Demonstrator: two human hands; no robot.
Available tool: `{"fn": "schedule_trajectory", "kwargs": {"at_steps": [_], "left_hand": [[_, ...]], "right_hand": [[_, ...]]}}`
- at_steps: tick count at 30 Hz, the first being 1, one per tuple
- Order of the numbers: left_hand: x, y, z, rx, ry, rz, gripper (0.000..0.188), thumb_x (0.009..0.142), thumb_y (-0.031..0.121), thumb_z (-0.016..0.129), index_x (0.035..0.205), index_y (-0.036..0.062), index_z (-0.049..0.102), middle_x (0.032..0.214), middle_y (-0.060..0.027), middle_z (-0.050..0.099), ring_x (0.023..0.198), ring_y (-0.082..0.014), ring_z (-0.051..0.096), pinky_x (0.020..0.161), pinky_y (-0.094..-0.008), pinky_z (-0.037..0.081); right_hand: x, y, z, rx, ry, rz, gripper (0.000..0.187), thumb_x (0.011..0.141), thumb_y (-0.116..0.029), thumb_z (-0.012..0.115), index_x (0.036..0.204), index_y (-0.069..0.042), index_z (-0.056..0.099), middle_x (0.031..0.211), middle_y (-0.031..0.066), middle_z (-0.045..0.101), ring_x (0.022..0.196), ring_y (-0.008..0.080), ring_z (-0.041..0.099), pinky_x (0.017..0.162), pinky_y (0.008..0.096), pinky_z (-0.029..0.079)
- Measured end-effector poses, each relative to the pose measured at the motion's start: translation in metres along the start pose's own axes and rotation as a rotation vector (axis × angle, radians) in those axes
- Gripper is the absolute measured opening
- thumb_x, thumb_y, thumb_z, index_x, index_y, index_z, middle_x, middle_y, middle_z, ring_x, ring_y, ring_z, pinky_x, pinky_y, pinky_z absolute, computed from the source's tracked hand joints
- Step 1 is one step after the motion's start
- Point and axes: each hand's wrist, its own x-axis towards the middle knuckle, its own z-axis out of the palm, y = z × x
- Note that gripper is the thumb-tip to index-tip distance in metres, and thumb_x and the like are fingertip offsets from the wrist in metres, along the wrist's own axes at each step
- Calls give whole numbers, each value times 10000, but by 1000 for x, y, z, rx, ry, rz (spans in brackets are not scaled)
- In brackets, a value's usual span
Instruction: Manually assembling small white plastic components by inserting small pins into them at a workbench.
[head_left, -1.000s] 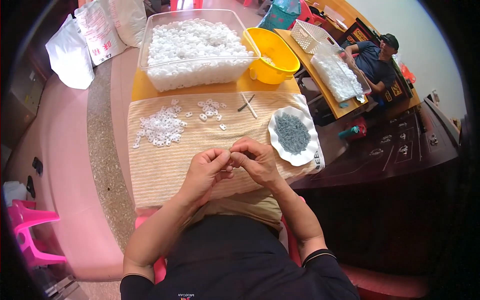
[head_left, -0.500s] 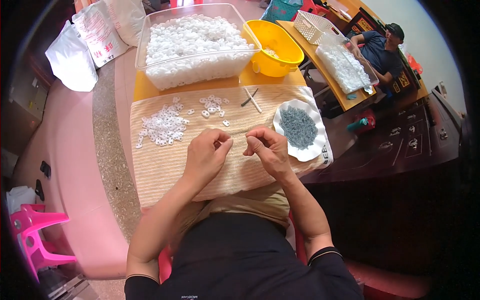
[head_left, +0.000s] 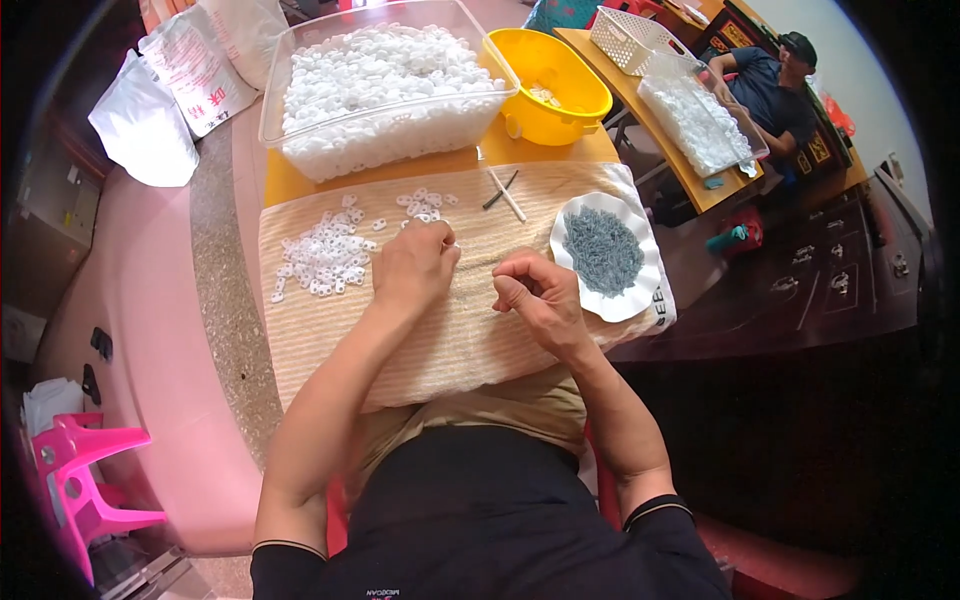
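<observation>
My left hand (head_left: pixel 415 268) is over the striped cloth, at the near edge of a small group of white two-holed plastic pieces (head_left: pixel 424 202). Its fingers curl down and in, their tips mostly hidden; a white piece shows beside them. My right hand (head_left: pixel 541 300) hovers in a pinch left of a white scalloped dish (head_left: pixel 628 308). What its fingers hold, if anything, is too small to make out. Small grey rod-like parts (head_left: pixel 603 250) fill the dish. A larger heap of white pieces (head_left: pixel 325 252) lies left of my left hand.
Beyond the cloth (head_left: pixel 470 345) stand a clear tub (head_left: pixel 390 150) heaped with white pieces and a yellow basin (head_left: pixel 555 128). Two thin sticks (head_left: pixel 507 194) lie crossed on the cloth. At right, a co-worker (head_left: pixel 765 95) sits by another tub. A pink stool (head_left: pixel 100 480) and white sacks (head_left: pixel 145 130) flank the left.
My left hand has moved forward from beside my right hand to the small group of white pieces. The right hand stays pinched in nearly the same place.
</observation>
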Motion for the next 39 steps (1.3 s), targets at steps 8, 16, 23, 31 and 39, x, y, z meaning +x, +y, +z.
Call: {"fn": "schedule_trajectory", "kwargs": {"at_steps": [8,16,23,31,39], "left_hand": [[2,-4,2,-27,21,10,172,825,259,619,897,111,669,969,-161,627,902,-358,623,760,-462,491],[0,-2,1,-10,26,16,166,819,219,626,920,88,627,949,-147,631,892,-358,625,737,-465,491],[-13,-8,13,-398,118,186,114,800,117,656,882,41,635,790,-129,666,723,-287,654,635,-380,509],[-36,4,5,-1288,-116,-313,124,862,83,670,900,-32,642,777,-57,662,688,-106,628,621,-226,531],[-45,-4,6,-1518,-216,-396,152,853,60,682,958,-29,618,812,-76,659,720,-120,638,661,-239,553]], "right_hand": [[0,0,2,12,3,23,96,897,-31,615,962,39,611,850,35,589,685,84,584,653,233,528],[0,5,2,2,14,49,102,899,-46,620,966,30,617,827,23,597,684,80,580,646,239,533],[1,1,2,-12,26,45,88,902,-43,615,953,29,619,798,21,601,654,83,586,635,232,527],[3,5,0,-24,29,62,78,900,-35,614,942,31,616,808,27,598,667,83,581,633,235,523],[3,6,4,-2,26,109,66,904,-18,597,943,34,606,889,49,582,688,89,571,650,240,519]]}}
